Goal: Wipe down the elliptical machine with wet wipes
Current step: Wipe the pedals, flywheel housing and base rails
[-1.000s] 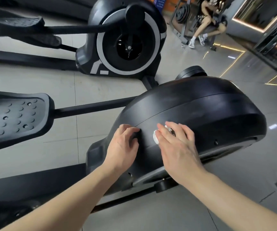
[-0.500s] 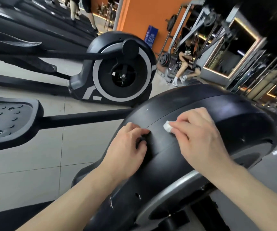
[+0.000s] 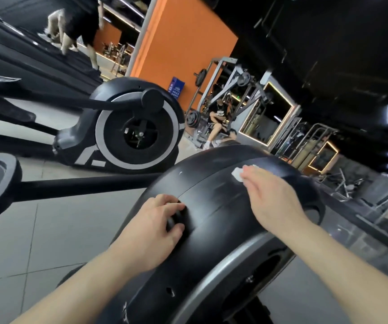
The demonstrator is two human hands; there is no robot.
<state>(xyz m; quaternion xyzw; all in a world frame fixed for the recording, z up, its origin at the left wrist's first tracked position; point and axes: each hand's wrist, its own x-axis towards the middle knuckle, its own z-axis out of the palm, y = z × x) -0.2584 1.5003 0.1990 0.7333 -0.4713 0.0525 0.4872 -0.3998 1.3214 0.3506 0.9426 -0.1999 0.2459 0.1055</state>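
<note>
Left hand (image 3: pixel 155 226): fingers curled, gripped a notch in the elliptical housing (image 3: pixel 207 181), near side.
Right hand (image 3: pixel 273 197): flat, fingers straight, pressed the wet wipe (image 3: pixel 237 174) onto the housing's far top.

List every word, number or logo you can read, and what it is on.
Nothing reads clearly.
Blue sign by the orange wall: white lettering, too small to read.
Seated person's black shirt: white print, blurred.
Elliptical housing: no legible label.
</note>
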